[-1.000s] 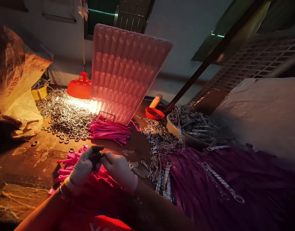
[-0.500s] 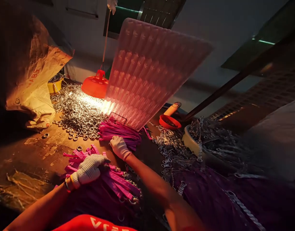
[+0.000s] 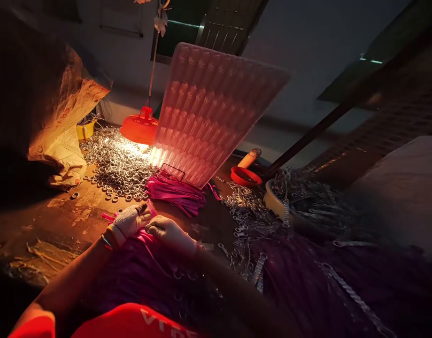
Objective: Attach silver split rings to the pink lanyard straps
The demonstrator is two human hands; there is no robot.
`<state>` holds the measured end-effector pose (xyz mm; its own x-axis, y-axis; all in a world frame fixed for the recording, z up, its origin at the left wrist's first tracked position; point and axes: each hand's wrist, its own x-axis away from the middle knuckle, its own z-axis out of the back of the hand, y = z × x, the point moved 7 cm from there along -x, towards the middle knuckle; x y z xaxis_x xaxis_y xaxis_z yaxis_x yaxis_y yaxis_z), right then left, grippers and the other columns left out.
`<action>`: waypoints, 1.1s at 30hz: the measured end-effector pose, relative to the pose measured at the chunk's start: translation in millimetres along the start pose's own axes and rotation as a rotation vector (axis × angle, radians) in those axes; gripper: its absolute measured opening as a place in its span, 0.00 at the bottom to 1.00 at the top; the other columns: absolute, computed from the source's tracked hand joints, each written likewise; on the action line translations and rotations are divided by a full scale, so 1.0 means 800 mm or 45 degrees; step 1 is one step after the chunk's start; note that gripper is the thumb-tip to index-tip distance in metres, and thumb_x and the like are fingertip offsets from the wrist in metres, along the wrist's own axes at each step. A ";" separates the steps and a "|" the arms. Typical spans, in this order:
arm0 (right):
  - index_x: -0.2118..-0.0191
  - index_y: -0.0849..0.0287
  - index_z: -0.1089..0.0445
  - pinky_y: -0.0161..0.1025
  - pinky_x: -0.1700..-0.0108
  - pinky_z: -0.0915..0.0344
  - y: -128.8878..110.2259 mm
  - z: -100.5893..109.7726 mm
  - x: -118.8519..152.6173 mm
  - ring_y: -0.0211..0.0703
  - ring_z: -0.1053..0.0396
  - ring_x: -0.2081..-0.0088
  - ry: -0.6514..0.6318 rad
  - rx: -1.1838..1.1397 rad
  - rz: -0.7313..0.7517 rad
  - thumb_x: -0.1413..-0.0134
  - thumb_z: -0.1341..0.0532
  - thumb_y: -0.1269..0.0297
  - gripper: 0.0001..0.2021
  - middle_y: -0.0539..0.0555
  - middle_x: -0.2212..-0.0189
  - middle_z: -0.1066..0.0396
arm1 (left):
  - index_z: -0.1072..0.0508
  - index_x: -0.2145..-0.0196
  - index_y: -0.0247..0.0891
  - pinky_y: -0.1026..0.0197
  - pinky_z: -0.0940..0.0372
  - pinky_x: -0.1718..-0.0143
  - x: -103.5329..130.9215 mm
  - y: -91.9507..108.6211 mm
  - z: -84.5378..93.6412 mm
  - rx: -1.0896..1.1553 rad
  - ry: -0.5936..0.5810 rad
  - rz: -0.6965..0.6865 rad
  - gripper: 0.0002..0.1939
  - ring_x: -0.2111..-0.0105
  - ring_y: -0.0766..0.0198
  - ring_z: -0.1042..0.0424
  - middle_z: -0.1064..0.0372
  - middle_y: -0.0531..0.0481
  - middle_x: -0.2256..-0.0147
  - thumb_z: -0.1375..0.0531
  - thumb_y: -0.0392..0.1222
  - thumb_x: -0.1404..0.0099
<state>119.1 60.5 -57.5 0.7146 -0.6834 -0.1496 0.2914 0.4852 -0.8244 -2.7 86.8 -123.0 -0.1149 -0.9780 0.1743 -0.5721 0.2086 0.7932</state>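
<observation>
- Head view: left hand [image 3: 127, 221], gloved, fingers extended toward the right hand [image 3: 171, 236]; whether they grip the pink strap [image 3: 151, 208] at their tips, I cannot tell.
- Right hand: just beside the left, fingers curled toward the thumb; anything pinched is hidden.
- Strap bundle [image 3: 175, 193]: beyond both hands.
- Metal rings [image 3: 120, 164]: beyond the left hand.
</observation>
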 end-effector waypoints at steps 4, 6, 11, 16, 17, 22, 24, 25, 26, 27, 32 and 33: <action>0.65 0.60 0.26 0.35 0.64 0.38 -0.005 0.017 0.023 0.38 0.34 0.68 0.023 -0.190 -0.231 0.40 0.41 0.60 0.11 0.50 0.70 0.29 | 0.25 0.59 0.34 0.56 0.29 0.65 0.008 0.007 -0.014 -0.006 -0.053 -0.005 0.15 0.72 0.62 0.28 0.29 0.49 0.71 0.32 0.46 0.41; 0.64 0.60 0.26 0.35 0.64 0.37 -0.012 0.024 0.037 0.37 0.33 0.68 0.036 -0.236 -0.271 0.40 0.42 0.60 0.10 0.50 0.69 0.28 | 0.24 0.57 0.32 0.56 0.29 0.64 0.014 0.016 -0.016 -0.002 -0.036 -0.087 0.19 0.73 0.63 0.29 0.30 0.51 0.75 0.32 0.47 0.42; 0.60 0.58 0.26 0.36 0.61 0.35 -0.033 0.038 0.063 0.38 0.31 0.65 0.194 -0.109 -0.163 0.39 0.43 0.62 0.09 0.51 0.66 0.25 | 0.22 0.62 0.33 0.54 0.31 0.52 0.041 0.054 -0.042 -0.022 -0.052 -0.346 0.15 0.61 0.58 0.24 0.23 0.45 0.64 0.28 0.40 0.47; 0.54 0.56 0.28 0.38 0.55 0.35 -0.067 0.062 0.084 0.42 0.28 0.58 0.554 0.135 0.009 0.35 0.44 0.64 0.10 0.53 0.58 0.23 | 0.23 0.55 0.34 0.60 0.33 0.70 0.080 0.055 -0.085 -0.217 -0.215 -0.355 0.18 0.74 0.63 0.28 0.23 0.43 0.66 0.33 0.43 0.42; 0.53 0.57 0.28 0.38 0.55 0.36 -0.074 0.064 0.087 0.42 0.28 0.57 0.595 0.209 0.031 0.35 0.45 0.65 0.11 0.54 0.57 0.23 | 0.23 0.56 0.35 0.62 0.36 0.74 0.087 0.050 -0.091 -0.254 -0.240 -0.352 0.16 0.77 0.66 0.31 0.24 0.45 0.69 0.34 0.43 0.41; 0.50 0.59 0.29 0.39 0.62 0.42 -0.100 0.055 0.097 0.44 0.29 0.64 0.602 0.845 0.016 0.34 0.47 0.68 0.12 0.55 0.63 0.24 | 0.25 0.68 0.35 0.66 0.48 0.81 0.103 0.024 -0.097 -0.470 -0.185 -0.309 0.09 0.82 0.71 0.42 0.35 0.53 0.80 0.37 0.44 0.37; 0.53 0.59 0.29 0.40 0.67 0.48 -0.101 0.045 0.099 0.44 0.33 0.69 0.530 1.129 -0.025 0.33 0.48 0.68 0.12 0.54 0.69 0.27 | 0.29 0.73 0.35 0.66 0.49 0.81 0.104 0.017 -0.097 -0.560 -0.143 -0.286 0.12 0.82 0.71 0.44 0.38 0.54 0.81 0.38 0.46 0.37; 0.54 0.60 0.29 0.41 0.68 0.50 -0.101 0.040 0.100 0.44 0.34 0.71 0.495 1.252 -0.033 0.33 0.49 0.68 0.12 0.54 0.71 0.28 | 0.30 0.75 0.36 0.67 0.50 0.80 0.105 0.015 -0.098 -0.601 -0.136 -0.264 0.14 0.82 0.72 0.45 0.39 0.55 0.82 0.38 0.46 0.36; 0.54 0.60 0.30 0.41 0.69 0.52 -0.101 0.035 0.101 0.44 0.35 0.71 0.465 1.358 -0.031 0.33 0.50 0.69 0.12 0.55 0.71 0.30 | 0.32 0.76 0.36 0.67 0.51 0.80 0.106 0.011 -0.100 -0.631 -0.140 -0.237 0.16 0.82 0.72 0.46 0.40 0.55 0.82 0.39 0.47 0.35; 0.54 0.61 0.31 0.42 0.69 0.54 -0.101 0.032 0.102 0.45 0.36 0.71 0.433 1.444 -0.025 0.32 0.51 0.70 0.13 0.55 0.71 0.30 | 0.34 0.77 0.36 0.67 0.52 0.81 0.107 0.008 -0.102 -0.646 -0.151 -0.214 0.17 0.82 0.72 0.47 0.42 0.55 0.82 0.40 0.48 0.35; 0.54 0.63 0.32 0.42 0.71 0.57 -0.088 0.028 0.102 0.45 0.36 0.71 0.237 1.546 -0.052 0.34 0.50 0.74 0.11 0.58 0.69 0.30 | 0.36 0.78 0.37 0.67 0.52 0.81 0.110 -0.011 -0.110 -0.570 -0.231 -0.130 0.19 0.84 0.72 0.49 0.44 0.57 0.84 0.41 0.51 0.36; 0.55 0.62 0.32 0.42 0.71 0.57 -0.084 0.030 0.103 0.44 0.36 0.71 0.219 1.502 -0.083 0.34 0.49 0.73 0.10 0.58 0.69 0.29 | 0.36 0.77 0.37 0.67 0.52 0.81 0.109 -0.014 -0.109 -0.568 -0.219 -0.112 0.18 0.83 0.72 0.49 0.44 0.57 0.83 0.41 0.51 0.36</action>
<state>173.5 -15.0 -0.9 0.6083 -0.7458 -0.2714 0.7928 0.5872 0.1633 64.4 -0.4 -65.7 -0.2357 -0.9715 0.0265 -0.1860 0.0719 0.9799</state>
